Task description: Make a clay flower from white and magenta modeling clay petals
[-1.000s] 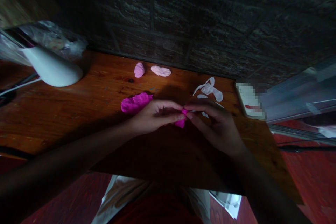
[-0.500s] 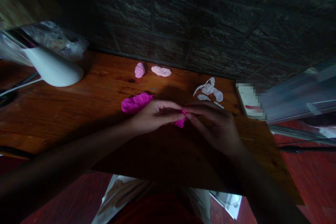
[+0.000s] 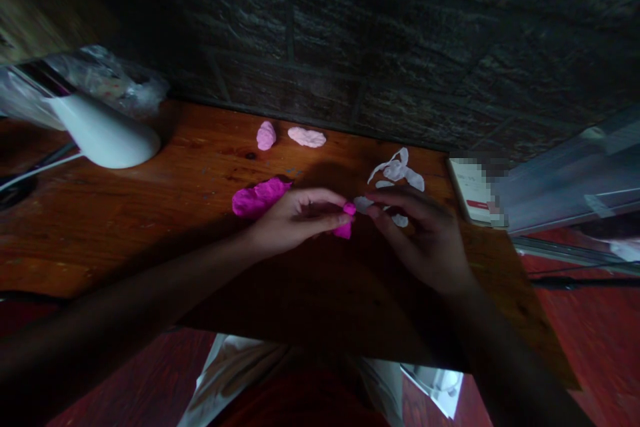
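Observation:
My left hand (image 3: 310,217) pinches a small lump of bright magenta modelling clay (image 3: 343,229) between thumb and fingers, above the wooden table. To its right is my right hand (image 3: 415,230), thumb and forefinger slightly apart and off the clay. I make out nothing held in it. A thin white scrap (image 3: 362,205) shows by its fingertips and seems to lie on the table behind them. Beside my left wrist rests a larger flattened magenta clay piece (image 3: 260,197). More thin white pieces (image 3: 397,170) lie beyond my right hand, partly covered by it.
Two pale pink clay lumps, one rounder (image 3: 266,136) and one long (image 3: 307,137), sit near the dark brick wall (image 3: 325,97). A white tapered object (image 3: 105,130) with a cable stands left by crumpled clear plastic (image 3: 135,87). A white box (image 3: 470,190) lies at the right edge.
My right hand has drawn back to the right, its fingertips leaving the magenta clay. My left hand stays in place with the lump. White scraps formerly hidden behind the fingers now show.

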{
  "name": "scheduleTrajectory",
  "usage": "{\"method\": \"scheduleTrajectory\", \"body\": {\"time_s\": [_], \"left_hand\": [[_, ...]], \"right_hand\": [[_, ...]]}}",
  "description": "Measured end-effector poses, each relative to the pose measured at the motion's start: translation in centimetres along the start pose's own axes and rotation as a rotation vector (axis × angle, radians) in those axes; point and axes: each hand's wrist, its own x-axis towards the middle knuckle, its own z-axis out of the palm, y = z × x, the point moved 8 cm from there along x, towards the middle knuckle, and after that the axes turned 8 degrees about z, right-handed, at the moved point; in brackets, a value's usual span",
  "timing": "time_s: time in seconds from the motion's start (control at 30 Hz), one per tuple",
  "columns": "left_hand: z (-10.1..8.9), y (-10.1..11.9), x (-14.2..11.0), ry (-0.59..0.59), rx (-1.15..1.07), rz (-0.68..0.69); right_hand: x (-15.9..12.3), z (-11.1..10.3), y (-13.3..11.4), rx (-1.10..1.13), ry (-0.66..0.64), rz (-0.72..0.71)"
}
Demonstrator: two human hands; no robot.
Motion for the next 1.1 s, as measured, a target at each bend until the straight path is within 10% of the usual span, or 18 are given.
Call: {"method": "scheduleTrajectory", "body": {"time_s": [0.53,0.83,1.1], "left_hand": [[-0.6,-0.3,-0.2,0.085,-0.045,0.055],[-0.4,-0.1,-0.5,0.160,0.029,0.066],[-0.6,-0.2,-0.2,0.094,0.065,0.062]], "right_hand": [[-1.2,5.3,4.1,1.045,-0.064,0.754],[-1.1,4.0,4.2,0.755,0.068,0.716],[-0.5,1.8,0.4,0.211,0.063,0.245]]}}
